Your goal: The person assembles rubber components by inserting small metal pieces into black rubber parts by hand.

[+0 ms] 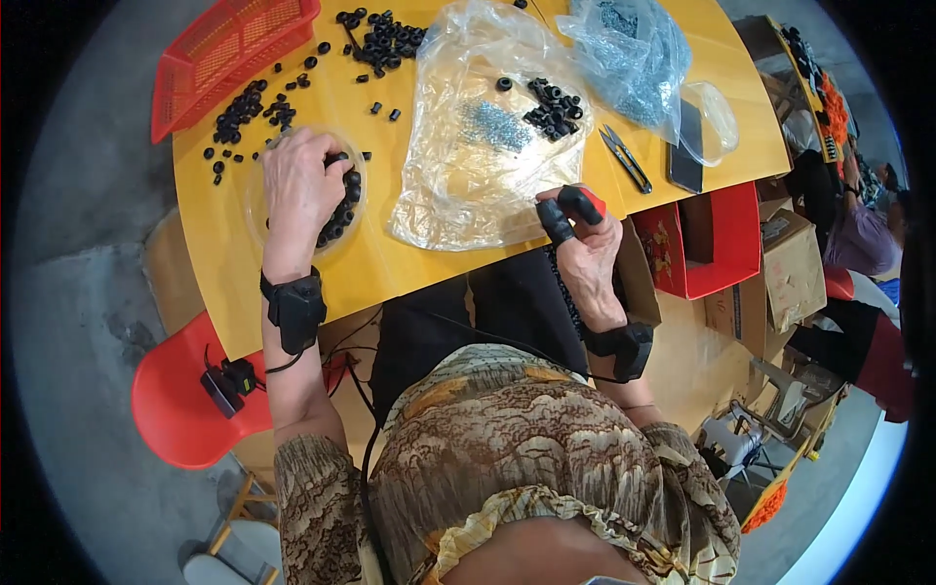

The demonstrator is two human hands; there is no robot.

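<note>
One left hand (302, 180) has its fingers bent down into one clear round tub (253, 205); black rings (341, 216), too overlapped to count, lie beneath and right of them. Whether they grip one, I cannot tell. One right hand (589, 249) wears two black finger covers (581, 205), fingers curled, hold unclear. Left of them, one clear plastic bag (434, 190) covers the tabletop (382, 219); ahead-right, one pair of snips (625, 158), one phone (686, 156).

There is room between the bowl (256, 210) and the clear bag (429, 195), but black bits (394, 114) sit farther up.
</note>
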